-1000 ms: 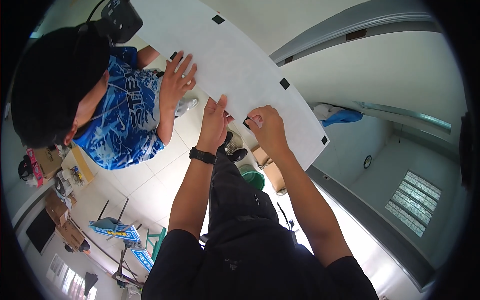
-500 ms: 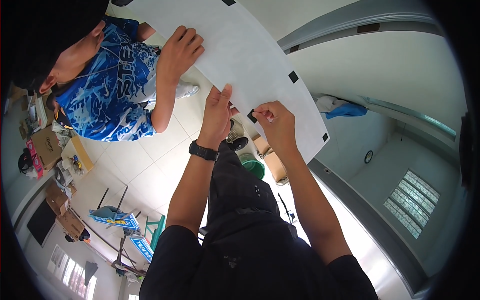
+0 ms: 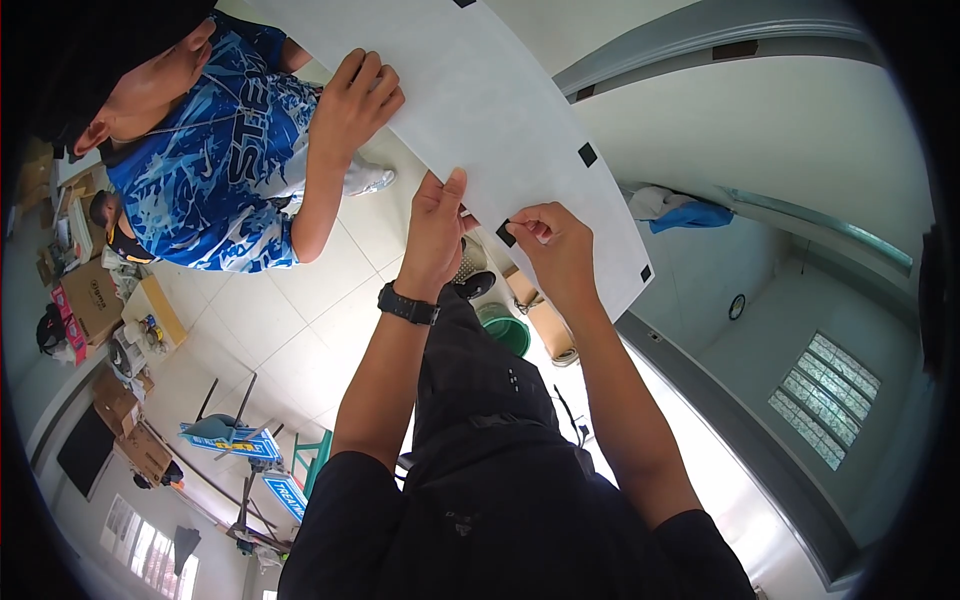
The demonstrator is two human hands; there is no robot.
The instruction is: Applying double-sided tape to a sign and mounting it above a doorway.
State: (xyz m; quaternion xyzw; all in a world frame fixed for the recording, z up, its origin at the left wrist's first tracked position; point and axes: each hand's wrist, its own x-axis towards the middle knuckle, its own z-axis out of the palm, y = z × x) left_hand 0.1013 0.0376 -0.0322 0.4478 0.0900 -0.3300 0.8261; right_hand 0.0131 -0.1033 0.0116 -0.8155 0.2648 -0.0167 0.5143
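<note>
A large white panel point(image 3: 490, 110) slants across the space in front of me, with small black squares point(image 3: 587, 154) along its edges. My left hand point(image 3: 437, 228) is closed on the panel's near edge, thumb on top and fingers underneath. Just right of it, my right hand point(image 3: 558, 248) pinches the upper corner of a black square patch point(image 3: 505, 235). That patch lies against the panel close to the same near edge. Whether it is fully stuck down cannot be seen. Farther left, a co-worker's hand point(image 3: 358, 98) rests on the panel's edge.
A person in a blue patterned shirt point(image 3: 225, 150) stands at the left, by the panel. Below the panel are a green bucket point(image 3: 505, 330) and a cardboard box point(image 3: 550, 335). A grey door frame point(image 3: 735, 450) runs along the right. Signs and stands point(image 3: 235, 440) occupy the lower left.
The panel's right end has shifted slightly left and down. The co-worker has moved a little to the left. My hands keep nearly the same places and grips.
</note>
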